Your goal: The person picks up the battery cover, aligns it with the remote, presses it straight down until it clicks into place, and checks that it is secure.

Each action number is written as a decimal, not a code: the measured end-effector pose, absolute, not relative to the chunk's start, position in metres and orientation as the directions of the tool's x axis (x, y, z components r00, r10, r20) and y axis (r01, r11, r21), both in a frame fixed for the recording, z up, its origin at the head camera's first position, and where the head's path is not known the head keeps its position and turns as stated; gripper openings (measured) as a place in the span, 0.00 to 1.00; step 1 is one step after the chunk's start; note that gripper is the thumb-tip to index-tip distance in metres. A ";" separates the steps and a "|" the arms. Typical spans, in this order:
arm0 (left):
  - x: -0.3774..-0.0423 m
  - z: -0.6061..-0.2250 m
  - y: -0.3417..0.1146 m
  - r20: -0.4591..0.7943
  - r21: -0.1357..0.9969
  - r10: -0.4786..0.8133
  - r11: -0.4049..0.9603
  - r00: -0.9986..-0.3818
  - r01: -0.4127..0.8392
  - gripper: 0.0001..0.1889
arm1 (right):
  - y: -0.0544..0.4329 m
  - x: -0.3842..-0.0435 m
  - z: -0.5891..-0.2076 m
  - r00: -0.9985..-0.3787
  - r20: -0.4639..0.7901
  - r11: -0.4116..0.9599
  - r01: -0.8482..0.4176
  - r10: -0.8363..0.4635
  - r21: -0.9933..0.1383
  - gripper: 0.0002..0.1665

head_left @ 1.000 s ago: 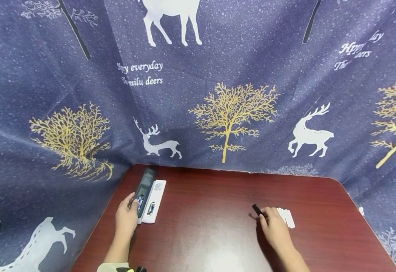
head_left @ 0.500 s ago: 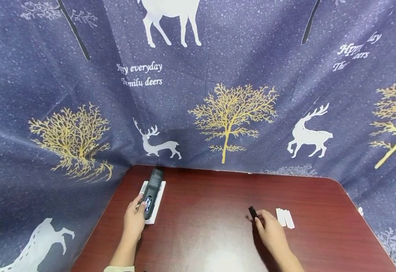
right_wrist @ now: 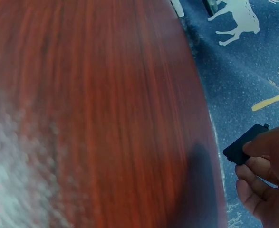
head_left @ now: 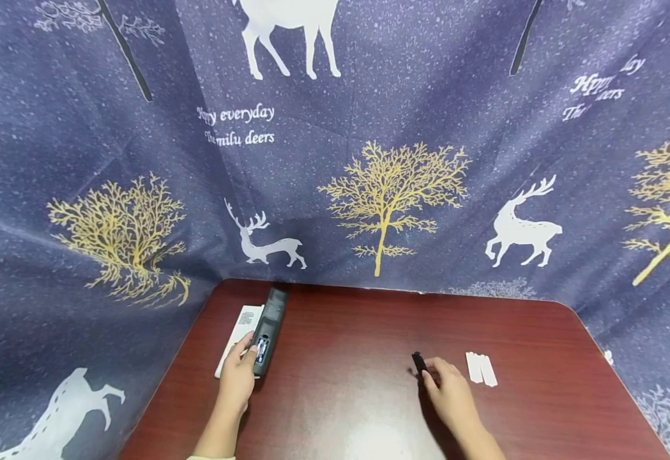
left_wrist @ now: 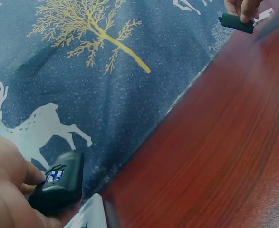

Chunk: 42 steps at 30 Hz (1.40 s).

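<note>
My left hand (head_left: pixel 236 377) holds a dark grey remote control (head_left: pixel 274 319), back side up, by its near end. Its battery compartment is uncovered, and batteries (left_wrist: pixel 55 176) show inside it in the left wrist view. Beside and partly behind the dark remote lies a white remote (head_left: pixel 247 317) with a printed label; most of its near part is hidden. Over the right half of the table, my right hand (head_left: pixel 449 391) pinches a small black battery cover (head_left: pixel 419 362) between thumb and fingers. The right wrist view shows this cover (right_wrist: pixel 246 144) held above the table.
To the right of my right hand, white battery covers (head_left: pixel 480 368) lie side by side on the reddish-brown table (head_left: pixel 346 345). A blue patterned cloth (head_left: pixel 340 255) hangs along the table's back and left edges.
My left hand has carried the dark remote rightwards across the white remotes, uncovering a white one on the left. My right hand has moved left with the black battery cover, away from the white covers.
</note>
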<state>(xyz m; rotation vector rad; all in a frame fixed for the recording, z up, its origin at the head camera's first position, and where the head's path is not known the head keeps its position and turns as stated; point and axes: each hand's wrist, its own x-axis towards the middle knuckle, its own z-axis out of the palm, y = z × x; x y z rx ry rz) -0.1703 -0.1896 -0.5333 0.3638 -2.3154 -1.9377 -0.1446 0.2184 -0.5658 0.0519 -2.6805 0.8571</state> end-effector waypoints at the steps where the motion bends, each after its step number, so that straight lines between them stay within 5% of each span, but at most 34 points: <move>1: -0.170 -0.534 -0.189 -0.078 0.980 -0.245 0.160 -0.966 -0.120 0.25 | 0.218 -0.145 -0.566 -0.946 0.317 0.818 -0.130 0.067 -0.561 0.11; 14: -0.166 -0.539 -0.176 -0.096 0.988 -0.205 0.101 -0.974 -0.119 0.27 | 0.210 -0.146 -0.568 -0.950 0.305 0.777 -0.140 0.070 -0.614 0.11; 34: -0.164 -0.555 -0.156 -0.169 0.985 -0.099 -0.034 -0.981 -0.166 0.32 | 0.201 -0.145 -0.565 -0.958 0.285 0.721 -0.168 0.043 -0.672 0.31; 42: -0.161 -0.557 -0.145 -0.173 0.980 -0.034 -0.106 -0.984 -0.168 0.32 | 0.198 -0.146 -0.565 -0.954 0.298 0.728 -0.176 0.041 -0.663 0.32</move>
